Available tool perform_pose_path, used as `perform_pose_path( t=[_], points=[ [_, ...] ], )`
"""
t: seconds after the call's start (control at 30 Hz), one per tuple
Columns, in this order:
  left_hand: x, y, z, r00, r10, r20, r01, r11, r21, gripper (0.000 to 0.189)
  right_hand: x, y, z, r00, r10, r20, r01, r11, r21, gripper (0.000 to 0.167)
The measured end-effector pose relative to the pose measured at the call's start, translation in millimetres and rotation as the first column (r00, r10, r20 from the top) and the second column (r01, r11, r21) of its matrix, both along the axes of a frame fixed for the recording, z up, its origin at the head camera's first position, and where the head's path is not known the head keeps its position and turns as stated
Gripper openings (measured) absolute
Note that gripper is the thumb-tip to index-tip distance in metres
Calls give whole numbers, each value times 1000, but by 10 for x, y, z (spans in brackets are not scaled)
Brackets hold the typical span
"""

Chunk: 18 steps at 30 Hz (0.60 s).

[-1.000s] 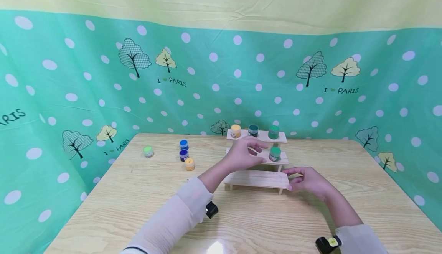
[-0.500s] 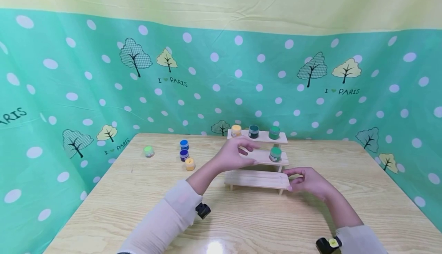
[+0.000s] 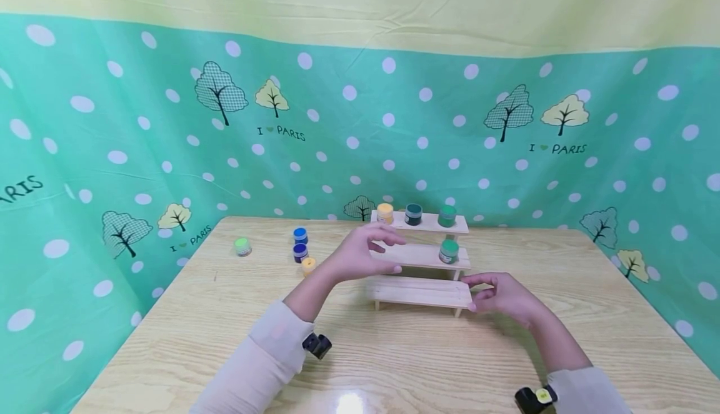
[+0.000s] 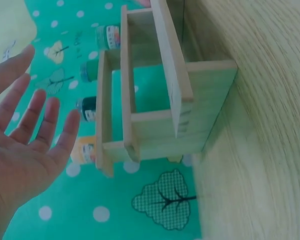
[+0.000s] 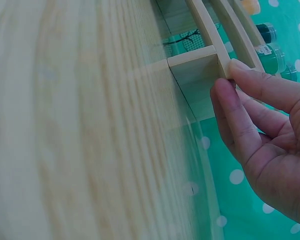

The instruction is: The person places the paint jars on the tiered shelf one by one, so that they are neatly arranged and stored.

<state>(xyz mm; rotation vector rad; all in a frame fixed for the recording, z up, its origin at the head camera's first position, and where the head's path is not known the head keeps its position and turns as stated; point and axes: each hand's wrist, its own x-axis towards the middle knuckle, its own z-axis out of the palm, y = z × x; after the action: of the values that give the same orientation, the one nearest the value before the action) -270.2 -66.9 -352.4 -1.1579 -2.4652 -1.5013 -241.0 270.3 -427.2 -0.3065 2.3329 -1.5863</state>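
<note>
A three-step wooden stand (image 3: 419,292) is on the table. On its top step sit a yellow-orange paint jar (image 3: 385,213), a dark teal jar (image 3: 413,214) and a green jar (image 3: 447,216). Another green jar (image 3: 449,251) stands at the right end of the middle step. My left hand (image 3: 362,252) hovers near the stand's left side, holding nothing; the left wrist view shows its fingers (image 4: 50,117) spread. At the right end of the lowest step, my right hand (image 3: 502,298) pinches the board's corner between thumb and fingers, as the right wrist view (image 5: 270,125) confirms.
Left of the stand, a blue jar (image 3: 300,236), a dark blue jar (image 3: 300,252) and a yellow-orange jar (image 3: 308,266) are grouped on the table (image 3: 185,339). A light green jar (image 3: 242,247) is farther left. A polka-dot curtain (image 3: 315,170) hangs behind the table.
My left hand has drawn back leftward from the green jar on the middle step, baring more of that board. The right hand has stayed at the stand's lowest step.
</note>
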Motion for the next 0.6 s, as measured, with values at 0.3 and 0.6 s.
perform_pose_path(
  t=[0.3, 0.6],
  points=[
    [18, -234, -42, 1000, 17, -7, -16, 999, 27, 46, 6, -5, 7, 1000, -9, -3, 9, 1000, 11, 62],
    [41, -430, -55, 997, 78, -2, -78, 997, 27, 49, 13, -10, 13, 1000, -16, 1, 16, 1000, 13, 62]
  ],
)
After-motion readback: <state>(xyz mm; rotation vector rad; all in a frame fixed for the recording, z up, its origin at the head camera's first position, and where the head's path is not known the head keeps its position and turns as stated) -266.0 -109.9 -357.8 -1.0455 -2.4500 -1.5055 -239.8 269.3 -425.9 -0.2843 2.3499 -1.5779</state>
